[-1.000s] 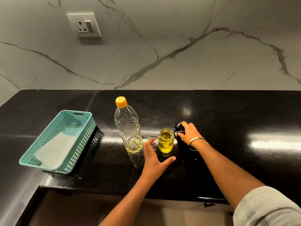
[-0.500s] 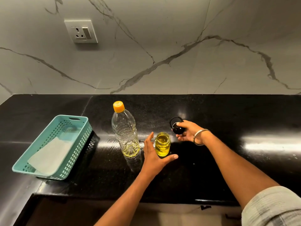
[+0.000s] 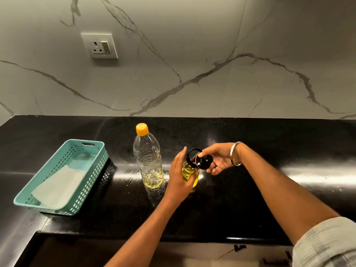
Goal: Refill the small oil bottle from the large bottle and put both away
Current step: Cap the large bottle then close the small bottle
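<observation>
We see the right hand [image 3: 219, 158] pinching a black lid [image 3: 202, 160], thumb on top and fingers curled under it, held tilted just above and to the right of the small bottle [image 3: 189, 174]. A black ring hangs off the lid's left side, right over the small bottle's open mouth; we cannot tell if ring and mouth touch. A metal bangle [image 3: 234, 154] sits on the right wrist, grey sleeve [image 3: 325, 243] at lower right.

The left hand [image 3: 180, 176] is wrapped round the small bottle's left side, thumb across the front, fingers up along its far side. The bottle stands upright on the black counter [image 3: 269, 189] and is nearly full of yellow oil.

Just left of that hand we see the large bottle [image 3: 148, 160], clear plastic, upright, orange cap [image 3: 142, 129] on, a shallow layer of oil at its bottom. It stands beside the small bottle, apart from it.

Further left, well apart, sits a teal basket [image 3: 96, 170] on the counter near the corner, with a white folded paper [image 3: 57, 187] lying inside it toward the near end.

Behind everything is a grey marble wall [image 3: 212, 64] with dark veins, and a white socket [image 3: 99, 45] on it above the basket side, a small red light on its switch.
</observation>
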`<act>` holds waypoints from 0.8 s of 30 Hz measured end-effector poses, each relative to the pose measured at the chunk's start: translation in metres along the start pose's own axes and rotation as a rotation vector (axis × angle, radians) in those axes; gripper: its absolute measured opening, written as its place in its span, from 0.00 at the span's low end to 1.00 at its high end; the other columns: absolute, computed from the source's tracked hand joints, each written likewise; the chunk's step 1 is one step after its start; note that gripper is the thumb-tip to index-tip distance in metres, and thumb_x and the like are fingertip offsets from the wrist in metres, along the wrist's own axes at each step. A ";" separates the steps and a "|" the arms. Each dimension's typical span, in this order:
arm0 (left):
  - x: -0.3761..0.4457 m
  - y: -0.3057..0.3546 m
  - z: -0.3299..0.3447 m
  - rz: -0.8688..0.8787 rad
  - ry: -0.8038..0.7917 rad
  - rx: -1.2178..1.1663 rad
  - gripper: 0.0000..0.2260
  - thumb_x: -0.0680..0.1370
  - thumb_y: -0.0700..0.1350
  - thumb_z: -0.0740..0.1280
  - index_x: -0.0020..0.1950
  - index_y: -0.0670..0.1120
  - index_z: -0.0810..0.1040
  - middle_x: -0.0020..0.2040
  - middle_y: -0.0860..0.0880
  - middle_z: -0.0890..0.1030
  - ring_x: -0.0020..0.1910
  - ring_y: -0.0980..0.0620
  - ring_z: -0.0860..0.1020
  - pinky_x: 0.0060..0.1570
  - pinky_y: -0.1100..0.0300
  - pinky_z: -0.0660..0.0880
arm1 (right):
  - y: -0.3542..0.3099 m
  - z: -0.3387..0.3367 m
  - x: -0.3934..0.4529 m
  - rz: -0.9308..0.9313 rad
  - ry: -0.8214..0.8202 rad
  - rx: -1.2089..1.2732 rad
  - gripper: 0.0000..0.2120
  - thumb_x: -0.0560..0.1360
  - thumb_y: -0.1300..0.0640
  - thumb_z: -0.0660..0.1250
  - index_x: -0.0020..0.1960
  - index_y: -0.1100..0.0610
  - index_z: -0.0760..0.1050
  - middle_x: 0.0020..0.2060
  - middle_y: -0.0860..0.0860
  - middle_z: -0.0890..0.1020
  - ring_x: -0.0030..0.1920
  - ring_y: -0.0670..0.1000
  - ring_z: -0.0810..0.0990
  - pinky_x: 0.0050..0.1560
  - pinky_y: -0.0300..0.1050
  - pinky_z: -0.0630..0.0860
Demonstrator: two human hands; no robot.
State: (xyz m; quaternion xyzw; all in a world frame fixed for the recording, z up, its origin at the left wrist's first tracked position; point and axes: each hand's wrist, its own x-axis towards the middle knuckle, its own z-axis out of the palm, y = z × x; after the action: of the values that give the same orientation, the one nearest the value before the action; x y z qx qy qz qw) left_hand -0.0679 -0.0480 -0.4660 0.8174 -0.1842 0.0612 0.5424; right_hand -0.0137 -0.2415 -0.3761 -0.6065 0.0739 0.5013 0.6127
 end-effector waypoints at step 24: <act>0.009 -0.011 -0.010 -0.023 0.019 -0.003 0.26 0.67 0.53 0.78 0.62 0.52 0.73 0.60 0.54 0.70 0.63 0.59 0.70 0.62 0.68 0.67 | -0.016 -0.006 0.003 0.033 0.141 -0.163 0.21 0.74 0.61 0.65 0.66 0.61 0.70 0.57 0.62 0.77 0.43 0.51 0.80 0.43 0.39 0.80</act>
State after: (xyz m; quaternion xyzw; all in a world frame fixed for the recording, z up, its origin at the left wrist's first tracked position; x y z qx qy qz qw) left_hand -0.0543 -0.0368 -0.4691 0.8180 -0.1698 0.0626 0.5460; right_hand 0.0023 -0.2409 -0.3685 -0.6868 0.0856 0.4718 0.5462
